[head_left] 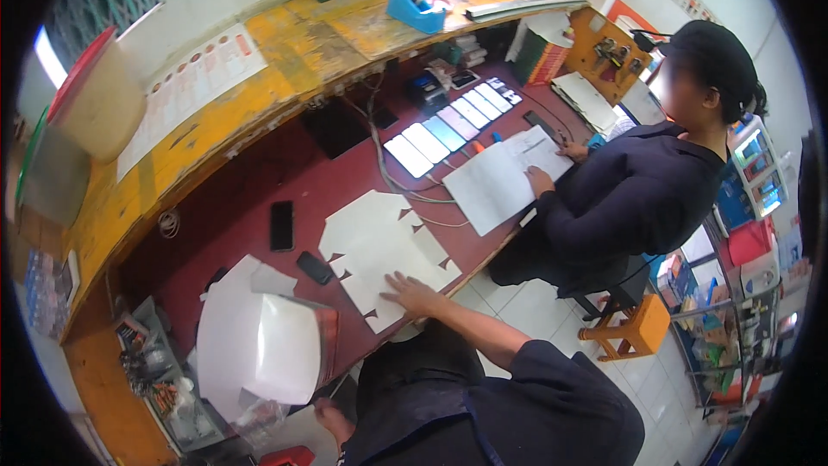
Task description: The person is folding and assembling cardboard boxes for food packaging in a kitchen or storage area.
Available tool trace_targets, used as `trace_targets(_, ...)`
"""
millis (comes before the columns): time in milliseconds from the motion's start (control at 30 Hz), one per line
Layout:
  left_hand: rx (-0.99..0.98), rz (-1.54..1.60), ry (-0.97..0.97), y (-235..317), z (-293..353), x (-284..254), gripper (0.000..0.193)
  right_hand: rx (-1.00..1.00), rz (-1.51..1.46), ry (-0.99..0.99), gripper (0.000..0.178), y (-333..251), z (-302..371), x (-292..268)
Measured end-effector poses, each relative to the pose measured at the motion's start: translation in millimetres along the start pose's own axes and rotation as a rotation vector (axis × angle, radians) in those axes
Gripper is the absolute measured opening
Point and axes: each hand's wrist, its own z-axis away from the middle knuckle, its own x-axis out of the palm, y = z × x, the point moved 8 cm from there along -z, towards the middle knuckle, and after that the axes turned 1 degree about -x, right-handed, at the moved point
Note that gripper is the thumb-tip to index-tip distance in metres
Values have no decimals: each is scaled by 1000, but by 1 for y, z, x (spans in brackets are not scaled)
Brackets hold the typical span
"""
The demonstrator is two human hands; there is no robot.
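Note:
My right hand (412, 294) lies with fingers spread on a flat white die-cut card sheet (384, 250) with small notches along its edges. Low in the view, my left hand (334, 421) is curled beside a stack of curved white sheets (228, 328); what it grips, if anything, I cannot make out. A glossy white panel (280, 349) tops that stack, close above my left hand. Between the stack and the card lies a small dark phone-like device (314, 267). Farther back rests a black phone (282, 225).
To the right a co-worker (621, 181) handles an open notebook (490, 190) on the red desk (224, 246). Several lit phones (448, 127) with cables lie behind it. A yellow shelf (319, 39) holds a blue tape dispenser (417, 14). An orange stool (628, 328) stands right.

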Motion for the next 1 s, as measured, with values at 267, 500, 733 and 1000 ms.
trace_targets(267, 111, -117, -580, 86, 61, 149, 20, -162, 53, 182, 49, 16, -5, 4)
trace_targets(500, 564, -270, -405, 108, 45, 194, 42, -25, -439, 493, 14, 29, 19, -87)
trace_targets(733, 1320, -265, 67, 287, 193, 259, 47, -340, -549, 985, 25, 23, 109, -234)
trace_targets(1000, 1101, -586, -886, 319, 213, 317, 8, -324, -549, 878, 21, 47, 175, -265)
